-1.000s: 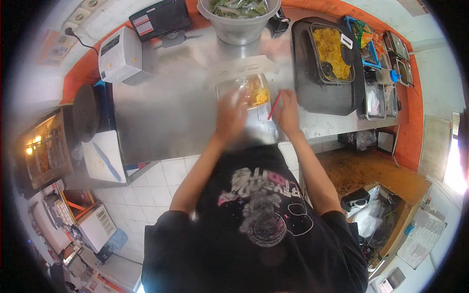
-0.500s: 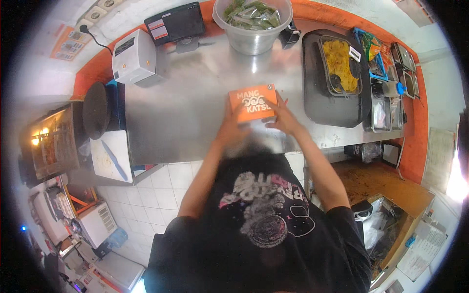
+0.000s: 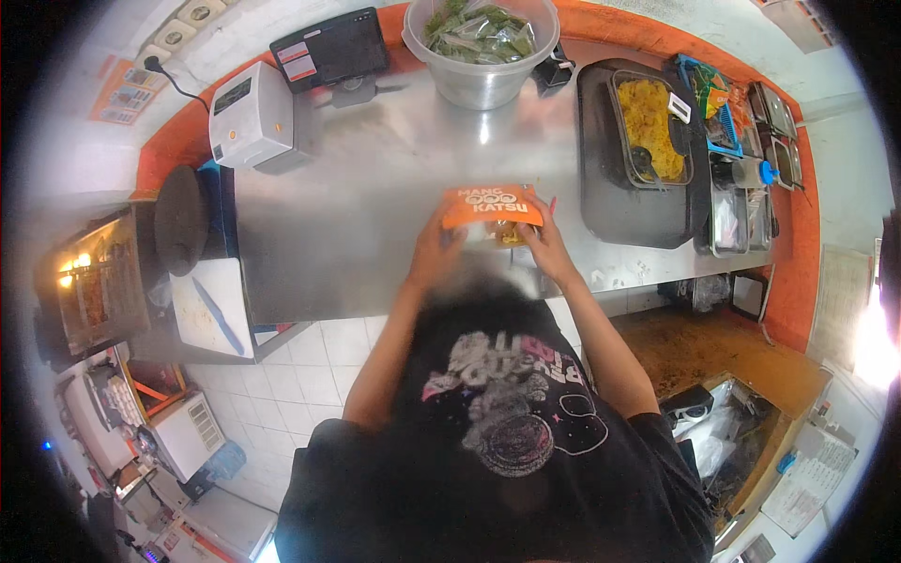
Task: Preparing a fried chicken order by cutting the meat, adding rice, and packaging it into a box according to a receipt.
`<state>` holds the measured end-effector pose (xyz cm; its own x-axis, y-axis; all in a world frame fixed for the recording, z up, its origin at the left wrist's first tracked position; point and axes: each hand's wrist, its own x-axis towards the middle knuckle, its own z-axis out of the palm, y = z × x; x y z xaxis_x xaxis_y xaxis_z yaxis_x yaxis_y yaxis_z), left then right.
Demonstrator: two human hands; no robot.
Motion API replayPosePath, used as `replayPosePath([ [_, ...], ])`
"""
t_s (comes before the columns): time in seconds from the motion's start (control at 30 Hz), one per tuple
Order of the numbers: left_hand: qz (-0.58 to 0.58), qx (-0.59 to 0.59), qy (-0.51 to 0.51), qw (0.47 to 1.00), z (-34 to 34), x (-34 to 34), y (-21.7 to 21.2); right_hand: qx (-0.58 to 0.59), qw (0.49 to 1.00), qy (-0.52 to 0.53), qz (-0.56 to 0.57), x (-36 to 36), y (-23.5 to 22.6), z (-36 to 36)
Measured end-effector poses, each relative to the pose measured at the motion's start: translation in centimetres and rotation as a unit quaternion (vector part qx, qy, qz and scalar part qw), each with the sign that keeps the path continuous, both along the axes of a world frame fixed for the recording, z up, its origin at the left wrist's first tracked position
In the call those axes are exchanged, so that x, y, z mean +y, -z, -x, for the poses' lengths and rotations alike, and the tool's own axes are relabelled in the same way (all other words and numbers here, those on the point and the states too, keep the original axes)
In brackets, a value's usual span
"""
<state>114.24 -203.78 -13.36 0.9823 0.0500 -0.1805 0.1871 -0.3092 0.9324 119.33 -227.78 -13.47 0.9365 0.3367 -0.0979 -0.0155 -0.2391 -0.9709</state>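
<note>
An orange cardboard takeaway box with white print stands on the steel counter, close to its front edge. Its lid is partly raised at the near side, and a gap there lets a little yellowish food show. My left hand holds the box by its left side, fingers bent round the edge. At the right side my right hand grips the box too, its thumb by the near edge. A small red tip of something I cannot make out sticks up beside the right fingers.
A steel counter spans the middle. At the back stands a clear tub of bagged leaves; right of it, a black tray bears a pan of yellow food. Left are a white printer, a screen and a knife on a cutting board.
The box's lid now tilts up at the near side, where it lay flat before. Both hands have closed in on the box's sides, and food shows in the gap.
</note>
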Motion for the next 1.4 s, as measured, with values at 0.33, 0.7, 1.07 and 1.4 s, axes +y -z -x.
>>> replayPosePath([
  [0.33, -0.024, -0.081, 0.158, 0.984, 1.8, 0.9, -1.3, -0.019, 0.996, -0.063, 0.066, -1.9, 1.3, 1.5],
  [0.7, -0.191, -0.103, 0.262, 0.94, 1.5, -0.6, 0.6, -0.116, 0.966, -0.167, 0.157, -8.0, 1.5, 2.8],
  [1.07, -0.355, -0.228, 0.248, 0.872, 1.3, -1.2, 1.5, -0.084, 0.992, -0.063, 0.069, -7.0, 2.4, 3.8],
  [1.4, -0.381, -0.176, 0.355, 0.835, -2.6, -2.9, -1.0, -0.195, 0.963, -0.105, 0.156, -7.5, 0.5, 2.8],
])
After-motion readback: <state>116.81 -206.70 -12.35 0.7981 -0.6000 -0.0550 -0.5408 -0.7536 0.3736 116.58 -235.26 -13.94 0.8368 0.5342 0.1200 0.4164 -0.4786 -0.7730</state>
